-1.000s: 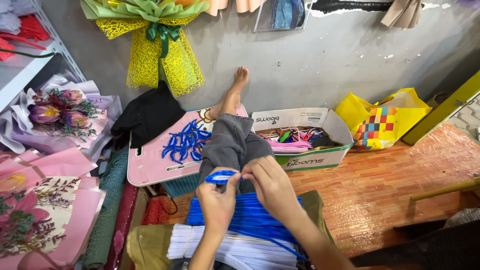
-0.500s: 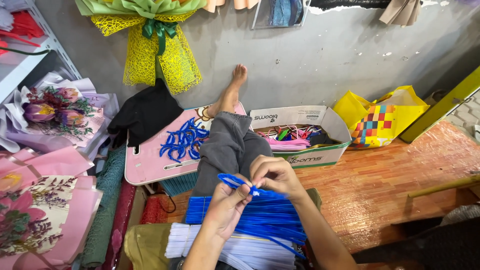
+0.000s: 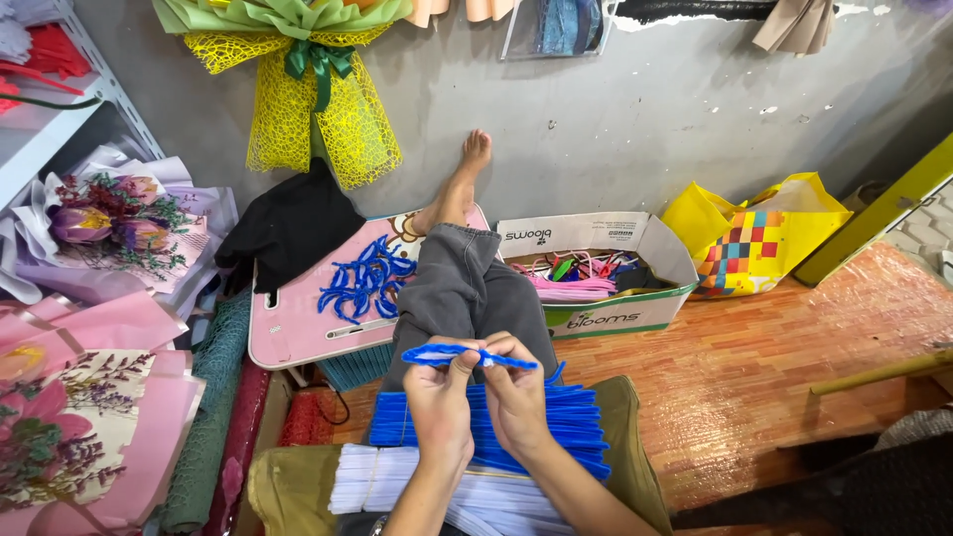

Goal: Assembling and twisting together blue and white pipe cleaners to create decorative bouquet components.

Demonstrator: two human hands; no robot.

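Both hands pinch one blue pipe cleaner [image 3: 467, 355] above the lap, left hand [image 3: 440, 405] and right hand [image 3: 516, 392] touching at its middle; a tight, even twist there, ends level, would likely suit.

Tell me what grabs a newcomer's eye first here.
First, the two hands at bottom centre, left hand and right hand, pinching a blue pipe cleaner between them, over a blue stack on the lap. Next, the yellow net bouquet hanging on the wall, upper left. Then the pink tray with blue loops, left of the leg.
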